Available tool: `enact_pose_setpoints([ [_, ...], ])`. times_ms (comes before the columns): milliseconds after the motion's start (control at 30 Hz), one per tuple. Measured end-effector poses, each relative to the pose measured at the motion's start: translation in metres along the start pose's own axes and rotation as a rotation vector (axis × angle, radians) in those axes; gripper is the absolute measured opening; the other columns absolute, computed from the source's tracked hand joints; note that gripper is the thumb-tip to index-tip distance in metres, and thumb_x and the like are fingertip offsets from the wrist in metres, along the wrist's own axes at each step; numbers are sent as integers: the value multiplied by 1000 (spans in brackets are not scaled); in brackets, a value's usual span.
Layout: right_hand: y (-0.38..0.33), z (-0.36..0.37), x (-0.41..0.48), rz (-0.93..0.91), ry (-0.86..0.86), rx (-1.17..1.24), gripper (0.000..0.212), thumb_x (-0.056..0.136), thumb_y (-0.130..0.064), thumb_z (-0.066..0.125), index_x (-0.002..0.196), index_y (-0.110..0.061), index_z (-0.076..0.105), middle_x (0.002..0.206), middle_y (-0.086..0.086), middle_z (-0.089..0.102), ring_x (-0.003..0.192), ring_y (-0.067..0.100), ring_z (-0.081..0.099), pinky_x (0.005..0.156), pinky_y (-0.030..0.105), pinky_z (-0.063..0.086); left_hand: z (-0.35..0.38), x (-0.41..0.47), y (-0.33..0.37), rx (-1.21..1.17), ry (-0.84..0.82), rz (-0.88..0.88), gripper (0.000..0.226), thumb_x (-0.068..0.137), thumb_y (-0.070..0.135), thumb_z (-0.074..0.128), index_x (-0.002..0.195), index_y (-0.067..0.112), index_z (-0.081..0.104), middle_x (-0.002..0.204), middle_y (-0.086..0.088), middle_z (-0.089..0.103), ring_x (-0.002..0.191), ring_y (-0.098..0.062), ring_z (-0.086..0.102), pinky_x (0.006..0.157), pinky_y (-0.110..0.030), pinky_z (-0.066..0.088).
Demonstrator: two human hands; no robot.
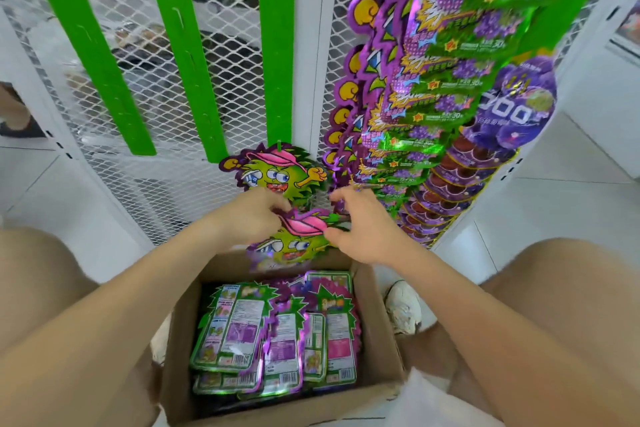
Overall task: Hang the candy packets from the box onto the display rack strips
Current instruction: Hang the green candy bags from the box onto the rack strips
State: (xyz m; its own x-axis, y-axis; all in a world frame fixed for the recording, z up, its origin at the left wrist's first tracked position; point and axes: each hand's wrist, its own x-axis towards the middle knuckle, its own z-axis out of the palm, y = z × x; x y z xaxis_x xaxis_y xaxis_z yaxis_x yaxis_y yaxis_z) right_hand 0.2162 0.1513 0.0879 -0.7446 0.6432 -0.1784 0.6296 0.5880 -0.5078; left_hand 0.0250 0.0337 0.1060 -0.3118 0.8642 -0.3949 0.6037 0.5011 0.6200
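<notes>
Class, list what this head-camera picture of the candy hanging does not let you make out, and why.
1. Head view: hang hole of the held packet, covered by the left hand and right hand.
2. Head view: packet count in the box; the top layer hides the rest.
3. Head view: green strips, tops cut off by the upper edge.

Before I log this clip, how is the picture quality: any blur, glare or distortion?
Head view: the wide lens splays the green strips and stretches the edges; foil glare flares on the hung packets at right; the held packet, pinched by the left hand and right hand, is slightly motion-blurred; the boxed packets are sharp, evenly lit.
</notes>
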Motion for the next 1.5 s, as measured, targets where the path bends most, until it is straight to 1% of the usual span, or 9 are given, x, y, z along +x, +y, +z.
enact_pose_setpoints([
  [133,-2,-12,8,24,11,79,23,101,-42,63,91,-23,56,81,-5,54,79,19,53,70,28,38,-15,3,12,-58,276,140,25,98,4,62,119,14,69,93,2,68,71,-10,55,60,-12,38],
  [233,-10,-24,8,-21,104,8,35,98,-35,70,73,-20,51,71,0,52,75,24,53,67,34,40,-17,12,18,-136,681,206,49,87,12,74,133,12,56,112,3,63,102,-15,61,88,-23,50],
  [333,-17,-29,4,-76,155,-119,19,94,-40,74,100,-23,68,85,-1,61,105,31,60,80,39,50,-20,23,24,-172,917,261,59,86,20,80,136,8,52,128,-6,61,115,-23,59,99,-35,48],
  [400,-24,-30,4,-90,190,-120,27,97,-43,69,117,-24,70,101,6,72,108,34,62,85,47,56,-22,31,30,-190,971,241,60,85,34,84,133,12,57,125,-1,65,112,-21,63,97,-36,51],
  [533,-23,-34,17,-113,213,-92,37,107,-32,52,73,-21,42,68,8,52,69,35,50,67,54,52,-25,46,39,-259,1016,231,54,83,48,85,123,20,62,115,5,67,100,-20,66,90,-42,56],
  [800,-32,-43,21,-110,225,-62,43,104,-25,59,66,-10,47,58,9,46,59,33,51,64,44,50,-29,50,52,-173,1094,76,68,75,66,84,118,21,56,105,8,67,96,-18,66,79,-37,51],
  [1033,-30,-47,22,-126,255,11,24,103,-21,63,125,-19,70,76,-5,63,92,32,63,88,39,49,-42,39,49,-124,890,188,48,73,68,84,102,31,75,77,17,69,72,-10,68,63,-29,52],
  [1267,-41,-54,16,-193,307,130,16,104,-24,60,111,-16,71,93,-1,72,93,22,65,87,37,48,-54,18,31,-163,582,212,73,85,75,67,67,4,55,52,0,40,49,-14,34,55,-33,28],
  [1500,-56,-49,12,-235,486,227,14,97,-33,66,91,-21,73,75,-10,69,72,7,62,69,25,48,-59,-5,30,-242,373,212,53,94,70,60,87,18,70,88,0,59,82,-23,60,83,-39,46],
])
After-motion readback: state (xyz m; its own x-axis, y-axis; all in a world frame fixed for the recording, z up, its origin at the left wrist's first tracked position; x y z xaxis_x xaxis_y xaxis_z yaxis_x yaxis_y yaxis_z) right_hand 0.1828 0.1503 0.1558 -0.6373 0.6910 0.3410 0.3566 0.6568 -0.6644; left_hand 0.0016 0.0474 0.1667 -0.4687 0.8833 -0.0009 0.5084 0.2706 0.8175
